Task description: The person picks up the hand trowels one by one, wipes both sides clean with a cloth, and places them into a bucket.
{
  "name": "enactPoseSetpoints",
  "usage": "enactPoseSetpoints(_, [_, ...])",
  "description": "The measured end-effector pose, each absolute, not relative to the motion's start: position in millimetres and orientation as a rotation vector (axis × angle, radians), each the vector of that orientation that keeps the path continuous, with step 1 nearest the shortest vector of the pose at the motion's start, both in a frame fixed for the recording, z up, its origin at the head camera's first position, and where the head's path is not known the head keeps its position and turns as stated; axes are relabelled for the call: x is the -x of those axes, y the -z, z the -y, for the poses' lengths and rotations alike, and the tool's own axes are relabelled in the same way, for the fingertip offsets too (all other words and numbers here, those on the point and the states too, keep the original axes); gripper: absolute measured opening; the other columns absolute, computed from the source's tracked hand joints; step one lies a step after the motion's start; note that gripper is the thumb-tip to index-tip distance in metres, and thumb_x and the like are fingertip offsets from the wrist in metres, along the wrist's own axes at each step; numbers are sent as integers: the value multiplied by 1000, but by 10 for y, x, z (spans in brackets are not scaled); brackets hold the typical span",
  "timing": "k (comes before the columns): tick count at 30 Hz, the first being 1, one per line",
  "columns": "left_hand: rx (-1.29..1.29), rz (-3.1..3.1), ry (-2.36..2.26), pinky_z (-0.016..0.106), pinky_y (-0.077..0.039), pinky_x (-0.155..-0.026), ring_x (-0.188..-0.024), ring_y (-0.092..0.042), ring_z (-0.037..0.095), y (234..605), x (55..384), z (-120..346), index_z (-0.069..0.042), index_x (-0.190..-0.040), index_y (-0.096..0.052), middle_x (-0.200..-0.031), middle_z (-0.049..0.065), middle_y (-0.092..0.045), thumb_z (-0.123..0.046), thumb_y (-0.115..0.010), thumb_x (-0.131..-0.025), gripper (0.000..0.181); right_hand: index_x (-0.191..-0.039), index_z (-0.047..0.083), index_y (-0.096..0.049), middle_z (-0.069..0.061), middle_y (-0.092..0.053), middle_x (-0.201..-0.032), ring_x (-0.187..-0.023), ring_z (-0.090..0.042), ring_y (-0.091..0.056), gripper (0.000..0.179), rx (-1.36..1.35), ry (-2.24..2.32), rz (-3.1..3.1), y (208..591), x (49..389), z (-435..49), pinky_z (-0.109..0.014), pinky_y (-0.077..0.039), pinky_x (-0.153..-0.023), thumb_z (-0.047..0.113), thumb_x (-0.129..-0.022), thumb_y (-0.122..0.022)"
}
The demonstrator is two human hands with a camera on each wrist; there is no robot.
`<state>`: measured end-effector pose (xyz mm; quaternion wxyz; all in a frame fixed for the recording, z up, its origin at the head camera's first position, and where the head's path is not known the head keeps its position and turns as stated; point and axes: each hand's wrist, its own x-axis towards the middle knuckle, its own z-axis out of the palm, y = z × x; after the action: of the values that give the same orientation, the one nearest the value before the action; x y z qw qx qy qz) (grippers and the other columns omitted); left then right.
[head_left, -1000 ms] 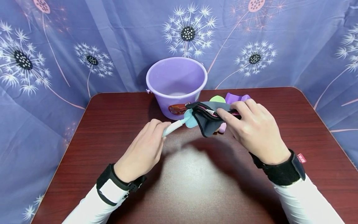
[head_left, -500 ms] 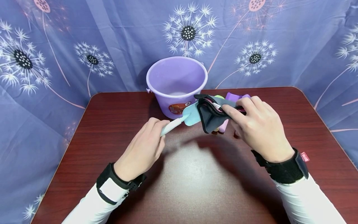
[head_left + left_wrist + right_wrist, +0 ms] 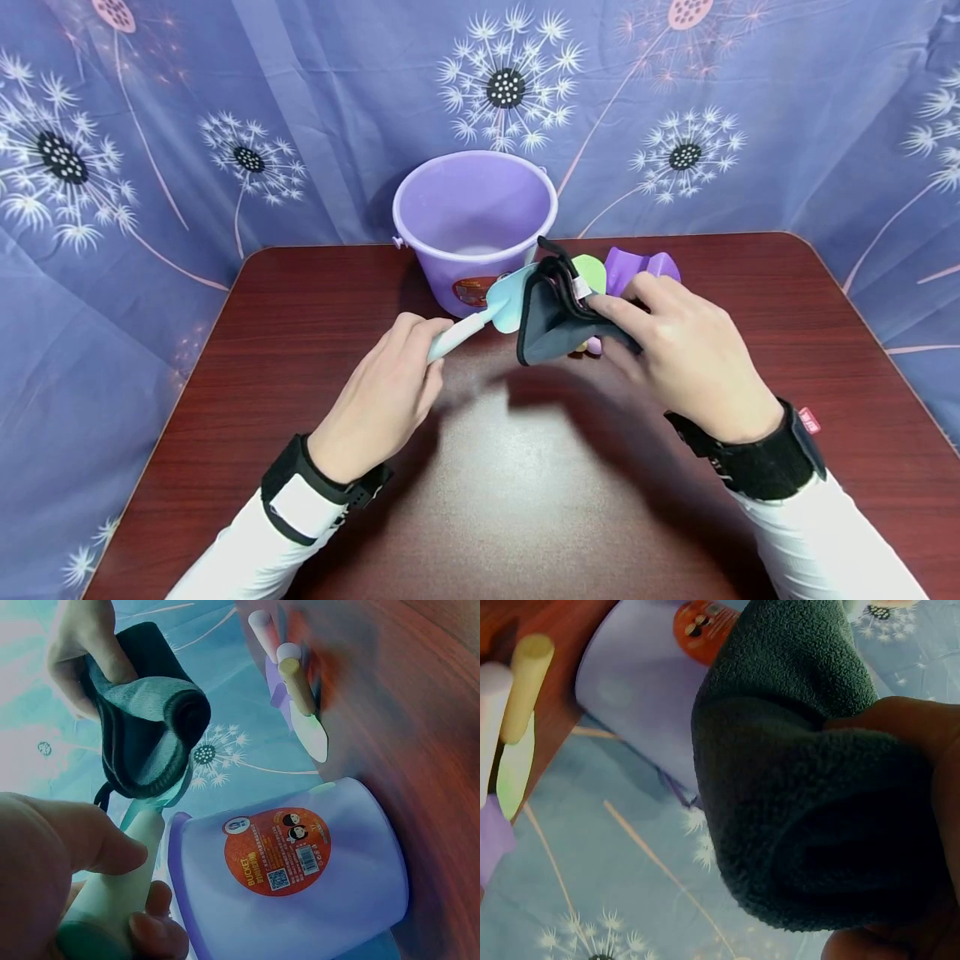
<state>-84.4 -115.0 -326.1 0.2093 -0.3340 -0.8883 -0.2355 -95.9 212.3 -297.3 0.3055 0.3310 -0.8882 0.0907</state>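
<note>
In the head view my left hand grips the pale handle of a toy shovel with a light blue scoop, raised over the table in front of the bucket. My right hand pinches a folded dark grey cloth with black edging and a small white tag. The cloth's left edge is right at the scoop. From the left wrist, the folded cloth covers most of the scoop. The right wrist view shows the fuzzy cloth bunched between thumb and fingers.
A purple bucket with a red label stands at the back of the brown table. Right of it lie a green-bladed toy tool and a purple one, partly hidden behind the cloth and right hand. A blue dandelion-print curtain hangs behind.
The cloth has slid right off the scoop's face to its edge, and its folds have turned and opened downward. More of the scoop shows. The left hand has barely moved.
</note>
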Motion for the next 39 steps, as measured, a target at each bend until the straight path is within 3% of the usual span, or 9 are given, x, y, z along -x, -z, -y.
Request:
enactPoseSetpoints(14, [920, 2509, 750, 29, -43, -75, -85, -47, 15, 3244, 846, 1147, -1, -126, -53, -101, 4, -48, -3, -59, -94, 33, -120, 14, -70, -4, -57, -94, -78, -25, -54, 35, -1026, -295, 2287, 2990, 907, -1980, -38, -44, -65, 17, -85, -65])
enactPoseSetpoints(22, [881, 2565, 885, 29, -43, -74, -83, -48, 13, 3223, 828, 1158, -4, -129, -52, -102, 1, -48, -8, -57, -98, 32, -110, 9, -72, -9, -58, -88, -67, -28, -48, 25, -1082, -267, 2088, 2888, 884, -1873, -37, -37, -55, 13, -94, -53])
enactPoseSetpoints(28, [822, 2626, 1112, 30, -42, -73, -83, -48, 13, 3190, 806, 1168, -9, -131, -51, -97, -1, -48, -15, -54, -102, 30, -110, 8, -74, -13, -60, -86, -65, -32, -50, 23, -1075, -266, 1892, 2844, 867, -1807, -39, -37, -51, 7, -92, -60])
enactPoseSetpoints(34, [760, 2693, 1428, 31, -40, -64, -68, -43, 13, 3146, 776, 1196, -21, -129, -53, -78, 0, -46, -26, -52, -104, 25, -111, 10, -74, -16, -61, -86, -63, -33, -49, 31, -1055, -238, 1742, 2844, 884, -1784, -39, -31, -47, -6, -88, -61])
enactPoseSetpoints(39, [788, 2728, 1598, 33, -40, -71, -77, -48, 13, 3119, 775, 1203, -25, -121, -56, -87, -2, -53, -32, -48, -106, 19, -110, 13, -75, -16, -62, -86, -69, -34, -55, 34, -1050, -235, 1676, 2839, 885, -1776, -41, -32, -47, -10, -88, -60])
